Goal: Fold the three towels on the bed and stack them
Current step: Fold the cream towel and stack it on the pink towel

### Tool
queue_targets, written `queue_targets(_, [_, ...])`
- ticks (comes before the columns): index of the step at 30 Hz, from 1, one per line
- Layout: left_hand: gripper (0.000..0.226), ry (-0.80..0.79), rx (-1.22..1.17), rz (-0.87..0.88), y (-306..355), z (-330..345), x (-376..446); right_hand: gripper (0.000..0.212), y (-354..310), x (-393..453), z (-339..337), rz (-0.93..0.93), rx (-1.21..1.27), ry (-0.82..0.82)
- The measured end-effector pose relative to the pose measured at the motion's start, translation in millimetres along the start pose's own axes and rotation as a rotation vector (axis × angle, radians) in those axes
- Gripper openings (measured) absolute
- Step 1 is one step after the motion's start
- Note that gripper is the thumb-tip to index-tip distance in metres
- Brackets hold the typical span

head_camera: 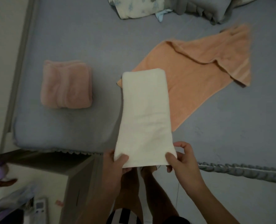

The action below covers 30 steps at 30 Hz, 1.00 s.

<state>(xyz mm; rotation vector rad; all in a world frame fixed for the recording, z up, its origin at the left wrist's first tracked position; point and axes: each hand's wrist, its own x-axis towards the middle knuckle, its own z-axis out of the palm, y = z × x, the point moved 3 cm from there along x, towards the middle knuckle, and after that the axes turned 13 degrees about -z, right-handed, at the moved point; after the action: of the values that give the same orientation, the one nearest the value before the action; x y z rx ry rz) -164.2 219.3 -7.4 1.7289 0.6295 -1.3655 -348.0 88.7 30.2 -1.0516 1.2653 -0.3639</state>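
Grey-blue bed under dim light, white towel folded long near its front edge, left hand and right hand pinching near corners, folded pink towel left of it, orange towel spread flat behind it

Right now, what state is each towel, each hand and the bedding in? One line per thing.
white towel: folded into a long strip, held up by its near end.
pink towel: folded, lying on the bed.
orange towel: spread out, unfolded, one far edge turned over.
left hand: pinches the white towel's near left corner.
right hand: pinches the near right corner.
quilt: bunched at the far end.
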Motion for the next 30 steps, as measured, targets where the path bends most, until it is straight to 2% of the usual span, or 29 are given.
queue_targets(2, [0.054, -0.014, 0.090, 0.119, 20, 2, -21, 0.027, -31, -1, -3, -0.047, 0.023, -0.038])
queue_targets(3, [0.050, -0.047, 0.153, 0.193, 34, 5, -27, 0.025, -46, 5, -4, -0.059, 0.021, -0.055])
queue_targets(5, [0.027, -0.160, 0.247, 0.269, 64, 15, -25, 0.022, -70, 29, -3, -0.046, 0.032, -0.075])
queue_targets(6, [0.019, -0.222, 0.231, 0.253, 80, 21, -19, 0.019, -79, 46, -2, -0.011, 0.056, -0.067])
queue_targets(9, [0.029, -0.363, 0.142, 0.152, 131, 47, 15, 0.016, -99, 112, 4, 0.137, 0.136, -0.044])
queue_targets(12, [0.029, -0.396, 0.267, 0.196, 182, 78, 58, 0.018, -117, 181, 13, 0.227, 0.139, -0.122])
queue_targets(15, [0.015, -0.246, 0.530, 0.361, 218, 102, 111, 0.022, -122, 240, 18, 0.220, 0.062, -0.130])
queue_targets(17, [0.018, -0.094, 0.637, 0.498, 232, 112, 141, 0.023, -114, 269, 18, 0.134, -0.081, -0.072])
queue_targets(19, [0.015, -0.006, 0.675, 0.572, 235, 118, 159, 0.023, -97, 284, 17, 0.020, -0.238, -0.009])
queue_targets(22, [0.028, -0.005, 0.677, 0.574, 220, 121, 162, 0.035, -68, 278, 16, -0.113, -0.419, 0.007])
queue_targets(25, [0.072, -0.019, 0.537, 0.650, 205, 118, 146, 0.047, -53, 259, 20, -0.186, -0.544, 0.011])
queue_targets(26, [0.077, -0.001, 0.549, 0.684, 202, 118, 141, 0.046, -53, 256, 21, -0.210, -0.556, 0.033])
queue_targets(28, [0.065, 0.029, 0.643, 0.710, 202, 120, 137, 0.048, -57, 255, 24, -0.258, -0.534, 0.069])
queue_targets(30, [0.049, 0.021, 0.724, 0.677, 211, 124, 139, 0.062, -66, 259, 27, -0.326, -0.454, 0.073])
